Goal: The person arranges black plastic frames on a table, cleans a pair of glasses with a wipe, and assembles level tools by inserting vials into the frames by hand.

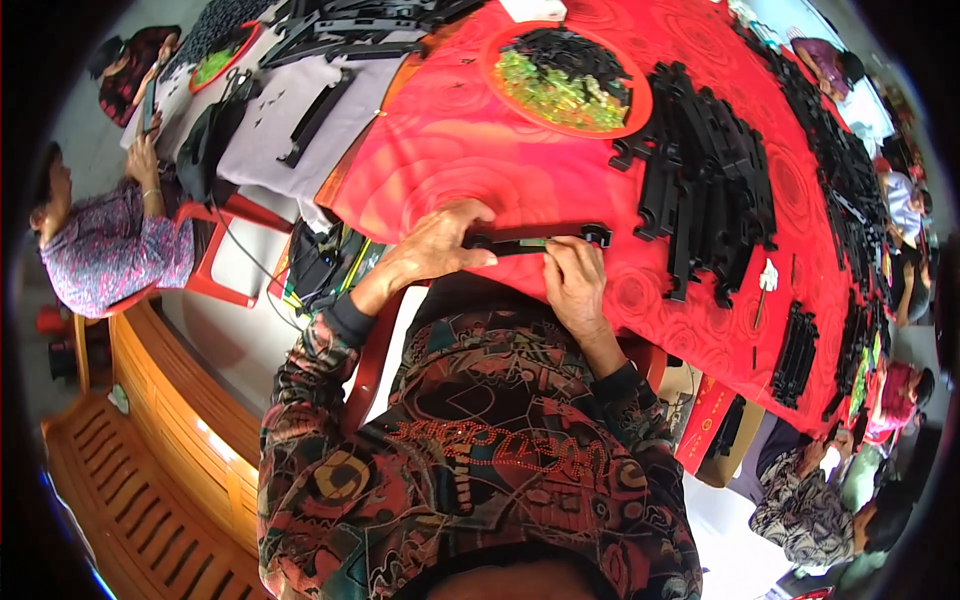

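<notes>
A long black plastic bar (520,249) lies across my front at the near edge of the table. Its left end is in my left hand (440,243), with the thumb below and the fingers curled over it. My right hand (577,283) has its thumb and fingertips pressed together on the bar, right of its middle. A small greenish piece (536,242) shows on the bar beside those fingertips. Whether the right fingers also hold a small part is hidden. Beyond my hands, a round orange-red tray (645,100) holds small black parts and clear yellow-green pieces.
Stacked black bars (705,180) lie right of the tray on the red tablecloth (440,150); a smaller stack (795,355) is farther right, near a thin white-tipped stick (767,282). A person (115,240) sits at left by a red chair (225,250). A wooden bench (150,500) stands lower left.
</notes>
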Motion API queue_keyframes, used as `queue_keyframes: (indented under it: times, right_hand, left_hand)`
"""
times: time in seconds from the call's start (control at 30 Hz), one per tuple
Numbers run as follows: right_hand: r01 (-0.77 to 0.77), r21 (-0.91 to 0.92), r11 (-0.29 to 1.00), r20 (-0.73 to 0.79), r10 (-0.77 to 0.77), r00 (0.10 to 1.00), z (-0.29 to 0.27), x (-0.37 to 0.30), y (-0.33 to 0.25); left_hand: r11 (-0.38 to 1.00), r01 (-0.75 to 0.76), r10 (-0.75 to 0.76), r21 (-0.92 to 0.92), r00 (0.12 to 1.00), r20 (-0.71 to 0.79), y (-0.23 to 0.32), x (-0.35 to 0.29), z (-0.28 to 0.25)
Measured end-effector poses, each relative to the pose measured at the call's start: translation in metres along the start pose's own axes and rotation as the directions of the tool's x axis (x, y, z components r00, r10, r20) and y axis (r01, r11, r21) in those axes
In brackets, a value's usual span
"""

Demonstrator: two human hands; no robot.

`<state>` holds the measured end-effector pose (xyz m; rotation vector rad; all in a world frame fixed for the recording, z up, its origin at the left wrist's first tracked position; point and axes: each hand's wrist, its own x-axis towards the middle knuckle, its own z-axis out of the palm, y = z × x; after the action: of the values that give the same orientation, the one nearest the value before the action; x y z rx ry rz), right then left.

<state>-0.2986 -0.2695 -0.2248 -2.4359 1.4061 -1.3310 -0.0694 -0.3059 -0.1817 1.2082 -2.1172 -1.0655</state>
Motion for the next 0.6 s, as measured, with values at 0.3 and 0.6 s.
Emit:
queue_keyframes:
  times: [0.3, 0.6]
  right_hand:
    - [-0.069, 0.107, 0.992, -0.028, 0.073, 0.997, 0.005, -0.001, 0.001]
    - [-0.134, 0.126, 0.983, -0.048, 0.141, 0.989, 0.006, -0.003, 0.005]
  left_hand:
    - [1.000, 0.005, -0.003, -0.008, 0.955, 0.297, 0.003, 0.040, 0.003]
    - [0.975, 0.120, -0.045, -0.185, 0.929, 0.367, 0.010, 0.050, 0.012]
